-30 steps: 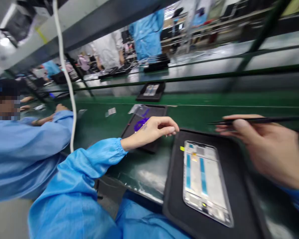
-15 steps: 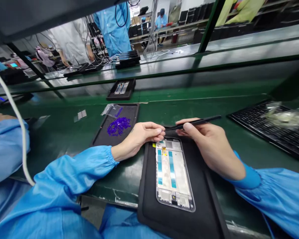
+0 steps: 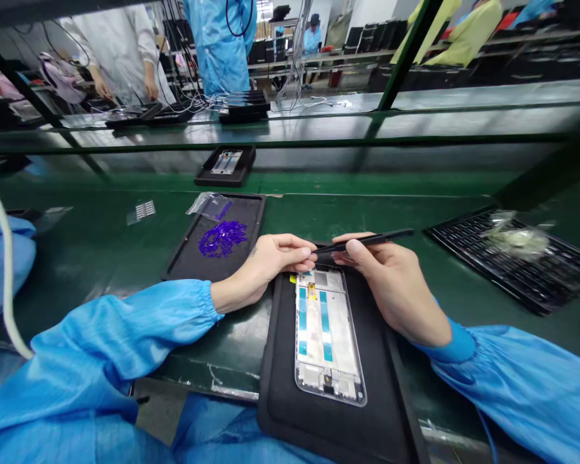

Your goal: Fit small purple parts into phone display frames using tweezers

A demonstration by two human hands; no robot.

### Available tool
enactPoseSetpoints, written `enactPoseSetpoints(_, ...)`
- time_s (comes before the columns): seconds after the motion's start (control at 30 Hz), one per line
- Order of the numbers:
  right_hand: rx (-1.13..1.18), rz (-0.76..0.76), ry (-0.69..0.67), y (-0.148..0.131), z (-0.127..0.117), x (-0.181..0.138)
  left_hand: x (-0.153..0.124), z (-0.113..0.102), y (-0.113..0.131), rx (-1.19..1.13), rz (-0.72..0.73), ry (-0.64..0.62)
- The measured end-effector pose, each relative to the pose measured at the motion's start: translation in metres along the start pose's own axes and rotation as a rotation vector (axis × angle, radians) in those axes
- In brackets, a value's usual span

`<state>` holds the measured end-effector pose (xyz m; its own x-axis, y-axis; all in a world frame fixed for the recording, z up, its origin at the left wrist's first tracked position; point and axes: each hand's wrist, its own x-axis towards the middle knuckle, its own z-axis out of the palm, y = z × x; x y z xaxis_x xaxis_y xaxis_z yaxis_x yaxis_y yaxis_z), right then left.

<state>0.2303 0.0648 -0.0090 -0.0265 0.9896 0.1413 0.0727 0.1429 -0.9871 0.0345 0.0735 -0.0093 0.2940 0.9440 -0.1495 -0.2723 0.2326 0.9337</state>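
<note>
Black tweezers (image 3: 381,237) are gripped in my right hand (image 3: 399,283), their tips pointing left. Those tips meet the fingertips of my left hand (image 3: 283,258), which pinches something too small to make out. Both hands hover over the top end of a silver phone frame (image 3: 336,328), which has blue strips and a small orange flex piece on its inside. The frame lies in a black tray (image 3: 391,412) at the table's front edge. To the left, another black tray (image 3: 174,267) holds a pile of tiny purple pieces (image 3: 222,238) and a clear plastic bag (image 3: 210,205).
Farther back, a smaller black tray (image 3: 246,173) holds another phone frame (image 3: 227,162). A black slotted tray (image 3: 526,270) with a crumpled plastic bag stands at right. A small sheet of silver pieces (image 3: 145,209) lies left. A white cable (image 3: 4,277) hangs beside a co-worker's sleeve (image 3: 4,258).
The camera view has turned slightly, so the scene sits a little left and up. Both hands stay together at the tweezer tips, with little other visible change.
</note>
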Motion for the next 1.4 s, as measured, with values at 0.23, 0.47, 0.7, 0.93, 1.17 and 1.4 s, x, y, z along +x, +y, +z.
enactPoseSetpoints(0.23, 0.057, 0.022, -0.007, 0.000, 0.000, 0.000, -0.003, 0.001, 0.000, -0.003, 0.003, -0.006)
enactPoseSetpoints(0.47, 0.173, 0.076, 0.004, -0.004, -0.002, 0.004, -0.001, -0.001, 0.001, 0.063, 0.011, -0.020)
enactPoseSetpoints(0.7, 0.248, 0.131, 0.026, -0.008, -0.012, 0.013, -0.039, -0.003, 0.014, 0.862, 0.427, -0.350)
enactPoseSetpoints(0.93, 0.119, 0.105, -0.010, -0.009, -0.009, 0.013, -0.082, -0.001, 0.012, 1.391, 0.581, -0.876)
enactPoseSetpoints(1.17, -0.032, 0.105, -0.079, -0.008, -0.006, 0.011, -0.080, -0.001, -0.006, 1.645, 0.848, -0.742)
enactPoseSetpoints(1.4, -0.058, 0.102, -0.094, -0.007, -0.005, 0.012, -0.081, -0.007, 0.002, 1.683, 1.361, -0.651)
